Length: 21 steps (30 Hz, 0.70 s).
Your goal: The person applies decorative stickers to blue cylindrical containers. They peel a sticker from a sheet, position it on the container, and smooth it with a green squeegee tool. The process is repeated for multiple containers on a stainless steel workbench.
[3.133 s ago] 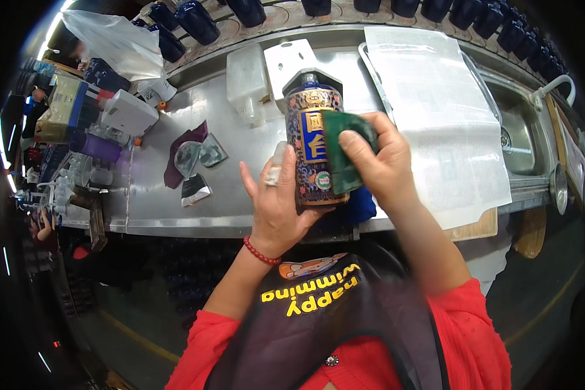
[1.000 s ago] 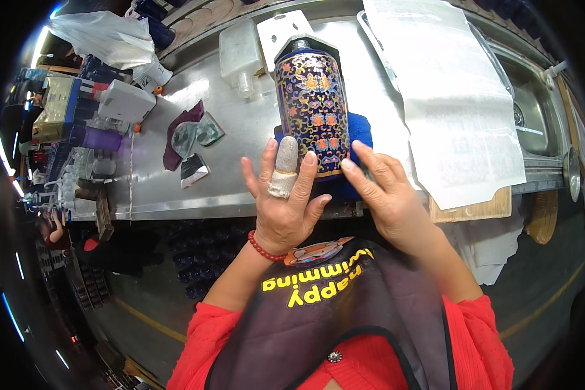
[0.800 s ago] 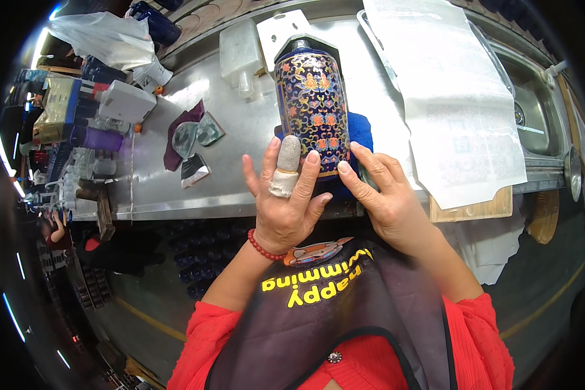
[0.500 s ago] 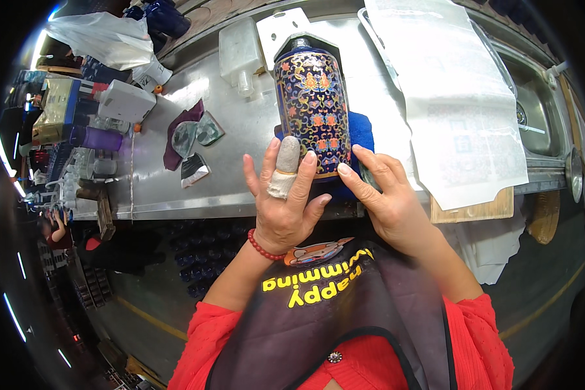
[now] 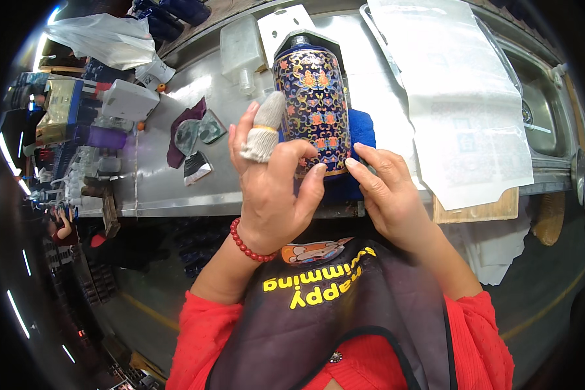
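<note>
One left hand [image 5: 279, 179], thumb and forefinger narrowly parted, and one right hand [image 5: 391, 195], fingers bunched, grip unclear, flank the base of a patterned blue bottle [image 5: 315, 104], about equally near. It lies over a blue cloth [image 5: 363, 129], long axis pointing away, neck farthest.

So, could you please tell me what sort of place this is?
Probably a bottle workshop or factory floor: there is a patterned bottle, a metal worktable with a sink at the right, and more blue bottles at the upper left.
</note>
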Motion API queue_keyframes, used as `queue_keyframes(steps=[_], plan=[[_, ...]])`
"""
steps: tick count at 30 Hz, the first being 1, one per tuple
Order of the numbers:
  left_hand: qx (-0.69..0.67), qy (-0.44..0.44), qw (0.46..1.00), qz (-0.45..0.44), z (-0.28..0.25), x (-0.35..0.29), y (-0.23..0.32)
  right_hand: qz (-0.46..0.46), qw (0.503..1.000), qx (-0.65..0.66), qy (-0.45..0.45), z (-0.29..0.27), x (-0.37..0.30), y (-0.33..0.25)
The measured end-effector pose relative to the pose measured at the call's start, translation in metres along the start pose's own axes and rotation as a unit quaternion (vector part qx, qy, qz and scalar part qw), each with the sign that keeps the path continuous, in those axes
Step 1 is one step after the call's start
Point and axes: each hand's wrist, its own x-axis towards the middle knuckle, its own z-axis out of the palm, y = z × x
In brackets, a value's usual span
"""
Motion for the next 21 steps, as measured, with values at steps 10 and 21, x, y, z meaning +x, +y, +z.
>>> queue_keyframes(steps=[10, 21], plan=[[0.068, -0.102, 0.992, -0.021, -0.002, 0.019, 0.014, -0.012, 0.999, 0.033, 0.004, 0.001, -0.002, 0.006], [0.11, -0.138, 0.984, -0.028, -0.006, 0.027, 0.021, -0.016, 0.997, 0.072, -0.001, -0.002, -0.004, 0.013]])
